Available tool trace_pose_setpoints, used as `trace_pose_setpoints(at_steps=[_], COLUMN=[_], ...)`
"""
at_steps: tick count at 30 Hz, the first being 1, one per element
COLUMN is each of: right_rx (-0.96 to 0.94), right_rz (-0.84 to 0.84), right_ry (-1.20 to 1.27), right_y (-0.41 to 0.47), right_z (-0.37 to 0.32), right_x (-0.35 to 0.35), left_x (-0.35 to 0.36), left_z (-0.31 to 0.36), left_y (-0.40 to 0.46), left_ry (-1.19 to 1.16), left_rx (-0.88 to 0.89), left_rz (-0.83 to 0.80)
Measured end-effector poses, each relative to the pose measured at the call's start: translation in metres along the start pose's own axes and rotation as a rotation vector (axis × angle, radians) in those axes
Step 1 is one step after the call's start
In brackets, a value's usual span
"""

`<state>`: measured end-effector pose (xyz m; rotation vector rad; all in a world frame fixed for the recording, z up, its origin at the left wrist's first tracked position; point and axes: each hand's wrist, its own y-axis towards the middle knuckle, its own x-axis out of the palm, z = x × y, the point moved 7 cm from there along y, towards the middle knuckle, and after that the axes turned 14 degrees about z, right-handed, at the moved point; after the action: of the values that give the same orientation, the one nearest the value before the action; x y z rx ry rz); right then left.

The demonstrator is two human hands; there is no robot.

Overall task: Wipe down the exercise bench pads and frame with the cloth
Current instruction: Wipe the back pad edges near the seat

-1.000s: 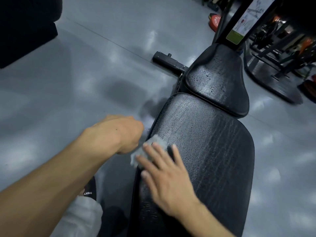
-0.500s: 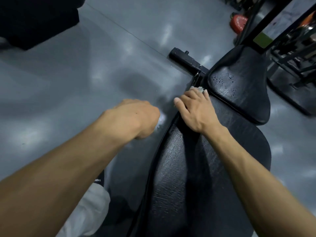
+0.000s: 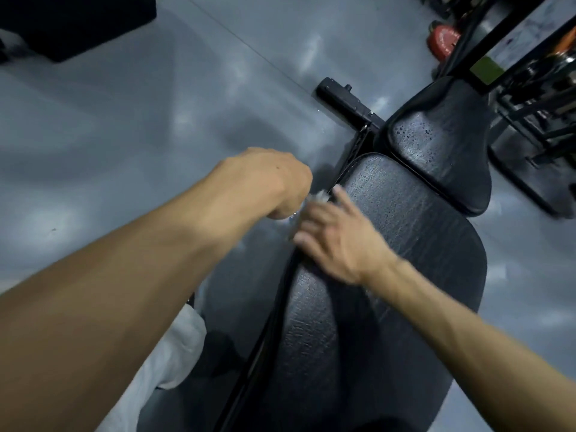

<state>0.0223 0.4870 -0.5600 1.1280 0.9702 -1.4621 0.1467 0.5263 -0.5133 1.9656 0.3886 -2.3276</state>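
The right hand (image 3: 339, 235) lies flat on the left edge of the long back pad (image 3: 405, 244), fingers (image 3: 338, 194) straight and spread, pressing the cloth (image 3: 321, 196) against the pad; only a pale, motion-blurred scrap of the cloth shows past the fingertips, at the pad's rim. The left hand (image 3: 268, 185) is held just beside it over the floor (image 3: 124, 135), turned knuckles-up; its fingers curl under, and whether they hold anything cannot be told, though something wet or shiny glints below it. The step in hand appears to be wiping the pad's left edge. To do it well, keep the palm flat so that the cloth stays fully under the fingers, and run each stroke along the rim in overlapping passes. Fold the cloth over the edge seam so that the side wall is cleaned too. The seat pad (image 3: 436, 151) beyond carries visible droplets and appears not yet wiped; the frame bar (image 3: 349, 102) beside it also remains to be done. Avoid letting the fingers slip into the gap between pad and frame.
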Motion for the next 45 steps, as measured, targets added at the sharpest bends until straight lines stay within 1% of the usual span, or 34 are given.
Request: trace_pose_setpoints(at_steps=[2, 4, 6, 9, 10, 12, 13, 15, 16, 17, 19, 20, 21, 22, 23, 25, 27, 28, 30, 33, 35, 37, 39, 40, 45], right_rx=[0.141, 0.21, 0.26, 0.338, 0.322, 0.234, 0.188, 0.156, 0.194, 0.284, 0.576, 0.709, 0.79, 0.807, 0.775, 0.66, 0.597, 0.617, 0.743, 1.009, 1.12, 1.181, 1.162, 1.103, 0.593], right_rz=[0.036, 0.065, 0.103, 0.137, 0.137, 0.113, 0.096, 0.079, 0.078, 0.087, 0.113, 0.127, 0.14, 0.145, 0.142, 0.124, 0.102, 0.094, 0.085, 0.053, 0.065, 0.107, 0.139, 0.148, 0.174], right_ry=[-0.027, -0.004, 0.047, 0.159, 0.188, 0.209, 0.2, 0.146, 0.118, 0.1, 0.101, 0.123, 0.143, 0.155, 0.161, 0.155, 0.127, 0.112, 0.1, 0.151, 0.184, 0.22, 0.254, 0.277, 0.436], right_y=[0.011, 0.006, -0.012, -0.056, -0.072, -0.1, -0.11, -0.119, -0.121, -0.123, -0.133, -0.139, -0.143, -0.147, -0.151, -0.166, -0.19, -0.205, -0.238, -0.286, -0.299, -0.288, -0.259, -0.238, -0.141], right_z=[0.035, 0.041, 0.022, -0.033, -0.055, -0.093, -0.1, -0.085, -0.069, -0.049, -0.01, -0.003, -0.005, -0.016, -0.032, -0.057, -0.056, -0.046, -0.016, 0.021, 0.023, 0.012, -0.004, -0.015, -0.076], right_x=[-0.007, -0.006, -0.005, -0.002, -0.001, 0.003, 0.005, 0.009, 0.01, 0.01, 0.01, 0.012, 0.013, 0.015, 0.016, 0.017, 0.019, 0.02, 0.023, 0.03, 0.031, 0.028, 0.025, 0.023, 0.005], left_x=[-0.002, -0.004, -0.004, 0.001, 0.002, 0.002, 0.001, -0.001, -0.002, -0.003, -0.005, -0.005, -0.005, -0.004, -0.002, 0.001, 0.004, 0.006, 0.01, 0.012, 0.017, 0.029, 0.048, 0.058, 0.078], left_z=[0.002, 0.004, 0.006, 0.008, 0.01, 0.017, 0.021, 0.028, 0.032, 0.036, 0.044, 0.047, 0.05, 0.052, 0.054, 0.058, 0.064, 0.069, 0.075, 0.08, 0.082, 0.084, 0.088, 0.089, 0.084], left_y=[-0.001, -0.002, -0.001, 0.001, 0.001, 0.0, -0.001, -0.003, -0.004, -0.006, -0.011, -0.014, -0.018, -0.02, -0.022, -0.027, -0.033, -0.037, -0.048, -0.068, -0.082, -0.096, -0.11, -0.116, -0.139], left_ry=[-0.007, -0.007, 0.0, 0.004, 0.003, 0.001, 0.007, 0.007, 0.005, 0.006, 0.012, 0.014, 0.021, 0.029, 0.037, 0.054, 0.063, 0.069, 0.078, 0.06, 0.046, 0.002, -0.09, -0.13, -0.237], left_rx=[-0.005, -0.005, -0.001, 0.013, 0.021, 0.044, 0.058, 0.078, 0.086, 0.098, 0.122, 0.131, 0.143, 0.156, 0.168, 0.177, 0.185, 0.192, 0.206, 0.225, 0.222, 0.202, 0.192, 0.188, 0.102], left_rz=[0.008, 0.016, 0.01, -0.016, -0.028, -0.038, -0.027, 0.006, 0.018, 0.027, 0.044, 0.049, 0.056, 0.064, 0.071, 0.073, 0.075, 0.074, 0.074, 0.104, 0.127, 0.135, 0.13, 0.131, 0.197])
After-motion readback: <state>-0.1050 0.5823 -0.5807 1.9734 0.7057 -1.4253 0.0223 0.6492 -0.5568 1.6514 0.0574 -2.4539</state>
